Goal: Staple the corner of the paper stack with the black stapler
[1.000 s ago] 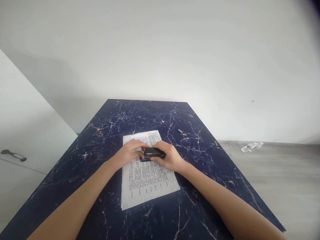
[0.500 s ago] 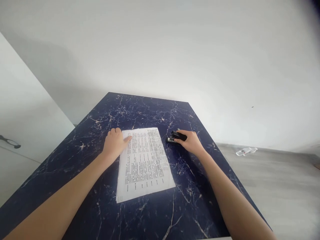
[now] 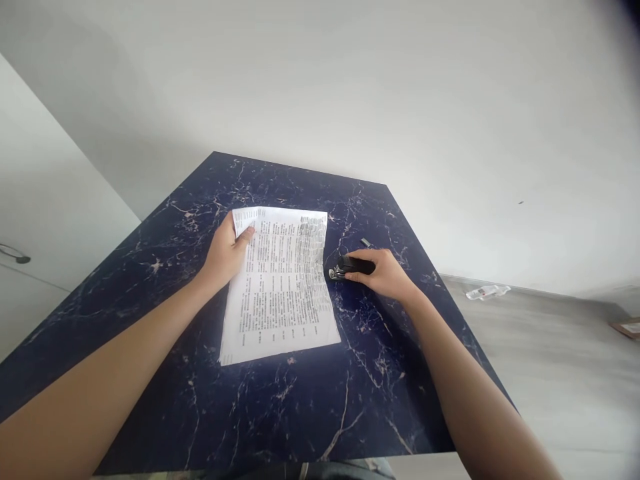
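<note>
A stack of printed paper sheets (image 3: 283, 287) lies on a dark blue marble-patterned table (image 3: 300, 407). My left hand (image 3: 226, 253) pinches the sheets' far left corner and lifts it, so the top edge curls up. My right hand (image 3: 385, 272) rests on the table to the right of the sheets, fingers wrapped round a black stapler (image 3: 350, 267) whose metal nose points toward the paper's right edge. A small dark object (image 3: 365, 243) lies on the table just beyond the stapler.
A white wall rises behind the table. A white cabinet with a dark handle (image 3: 13, 253) stands at the left. On the grey floor at the right lie a plastic bottle (image 3: 483, 292) and a brown item (image 3: 627, 328).
My right hand carried the stapler off the paper to the table at its right. My left hand slid to the far left corner and lifted it.
</note>
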The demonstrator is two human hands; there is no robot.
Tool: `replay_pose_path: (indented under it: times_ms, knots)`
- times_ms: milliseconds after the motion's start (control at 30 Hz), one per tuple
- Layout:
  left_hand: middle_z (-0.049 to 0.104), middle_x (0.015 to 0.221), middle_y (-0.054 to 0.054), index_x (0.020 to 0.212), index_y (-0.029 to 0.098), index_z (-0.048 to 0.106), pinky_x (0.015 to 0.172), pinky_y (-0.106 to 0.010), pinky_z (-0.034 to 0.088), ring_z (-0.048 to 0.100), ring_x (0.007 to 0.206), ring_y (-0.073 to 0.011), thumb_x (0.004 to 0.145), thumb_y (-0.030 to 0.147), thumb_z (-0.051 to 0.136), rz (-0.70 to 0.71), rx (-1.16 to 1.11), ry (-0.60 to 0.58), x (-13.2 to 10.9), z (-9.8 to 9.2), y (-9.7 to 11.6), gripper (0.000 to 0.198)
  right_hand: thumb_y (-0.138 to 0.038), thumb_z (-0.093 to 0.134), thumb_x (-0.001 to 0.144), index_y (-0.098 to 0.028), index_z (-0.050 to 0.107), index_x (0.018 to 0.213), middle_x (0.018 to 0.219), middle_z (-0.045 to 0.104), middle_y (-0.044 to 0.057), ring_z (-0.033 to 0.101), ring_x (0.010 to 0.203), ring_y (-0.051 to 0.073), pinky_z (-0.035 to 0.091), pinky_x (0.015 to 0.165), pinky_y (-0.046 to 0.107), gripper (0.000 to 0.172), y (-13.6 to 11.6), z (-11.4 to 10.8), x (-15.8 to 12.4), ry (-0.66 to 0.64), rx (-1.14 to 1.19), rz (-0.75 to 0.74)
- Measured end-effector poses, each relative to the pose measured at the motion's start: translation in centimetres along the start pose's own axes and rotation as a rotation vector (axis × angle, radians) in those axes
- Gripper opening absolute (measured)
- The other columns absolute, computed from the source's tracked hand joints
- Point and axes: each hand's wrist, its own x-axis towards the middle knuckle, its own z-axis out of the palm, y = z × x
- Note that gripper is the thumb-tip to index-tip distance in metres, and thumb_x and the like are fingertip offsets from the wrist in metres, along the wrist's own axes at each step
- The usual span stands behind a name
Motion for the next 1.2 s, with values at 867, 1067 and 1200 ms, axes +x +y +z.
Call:
replay_pose_path:
  times_ms: [867,1067,1200]
  knots:
    - [0.070,0.122,-0.008,0.122,0.025,0.059,0.099,-0.044,0.056,0.068,0.112,-0.0277,0.097,0.051,0.058,0.025,-0.065,0.106,-0.1,-0.1,-0.5,0.036,-0.040,0.072,0.087,-0.024,0.075,0.106,0.100,0.073,0.006,0.069,0.090,0.023,0.056,0.079,0.038,0.025,-4.0,2.0,-0.5,-0.155,0.018,-0.108]
    - [0.070,0.121,-0.008,0.121,0.025,0.060,0.100,-0.047,0.055,0.067,0.113,-0.0286,0.097,0.049,0.059,0.025,-0.069,0.104,-0.2,0.1,-0.1,0.034,-0.048,0.034,0.108,-0.021,0.068,0.094,0.087,0.067,0.006,0.062,0.083,0.020,0.046,0.074,0.034,0.046,-5.1,4.1,-0.6,-0.057,-0.115,-0.128]
    - [0.070,0.120,-0.007,0.121,0.025,0.060,0.102,-0.048,0.054,0.066,0.116,-0.0292,0.095,0.052,0.061,0.018,-0.078,0.109,-0.1,0.1,-0.3,0.037,-0.046,0.023,0.110,-0.020,0.064,0.087,0.082,0.062,0.006,0.059,0.077,0.019,0.043,0.069,0.034,0.054,-5.3,4.9,-0.6,0.005,-0.098,-0.090]
